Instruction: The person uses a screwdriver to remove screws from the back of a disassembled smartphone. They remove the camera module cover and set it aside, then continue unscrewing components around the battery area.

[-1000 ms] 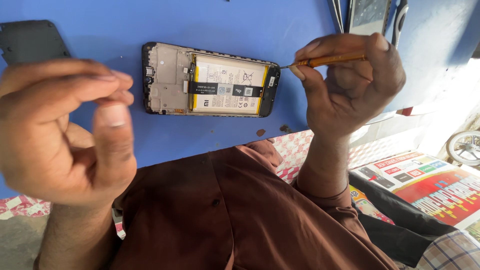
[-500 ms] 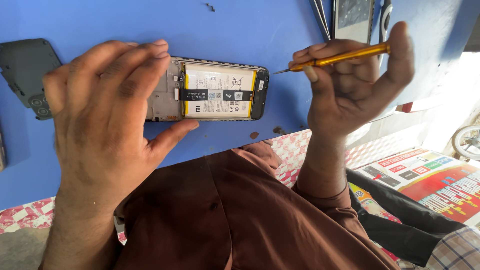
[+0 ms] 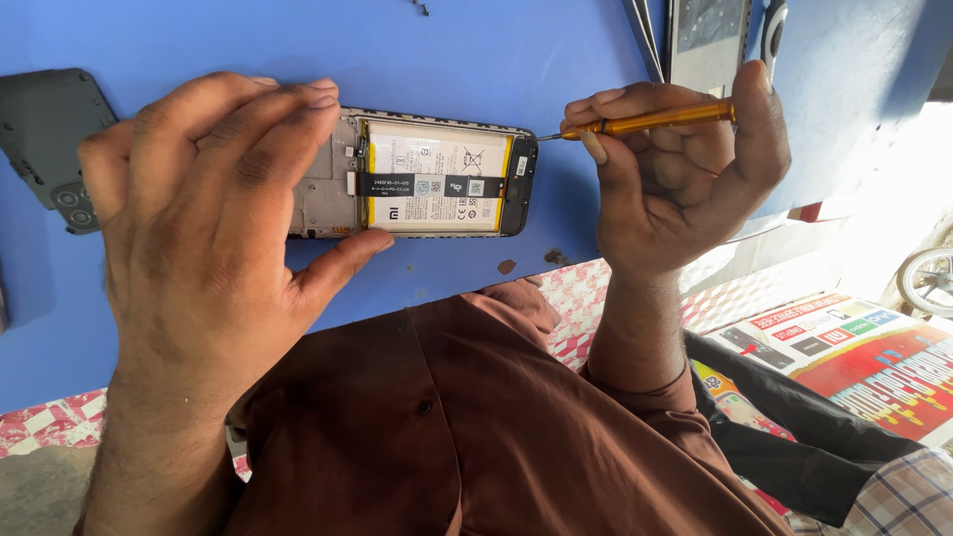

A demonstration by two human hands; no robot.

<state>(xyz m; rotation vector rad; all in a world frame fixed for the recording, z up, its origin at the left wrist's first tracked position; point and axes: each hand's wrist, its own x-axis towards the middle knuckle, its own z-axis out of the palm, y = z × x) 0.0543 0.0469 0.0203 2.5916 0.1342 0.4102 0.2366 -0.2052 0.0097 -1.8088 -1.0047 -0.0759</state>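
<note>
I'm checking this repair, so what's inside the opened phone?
Inside the opened phone lies a white and yellow battery crossed by a black flex strip. The left hand covers the phone's camera end, so the parts there can't be seen.

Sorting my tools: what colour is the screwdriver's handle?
Yellow-orange; the screwdriver in the right hand shows best in the head view.

A person's left hand [image 3: 208,248] and right hand [image 3: 675,169] are bare, without rings, watch or gloves; fingernails short. They wear a brown shirt [image 3: 467,427] with a small dark button [image 3: 425,407]; its right sleeve [image 3: 645,382] ends below the elbow.
</note>
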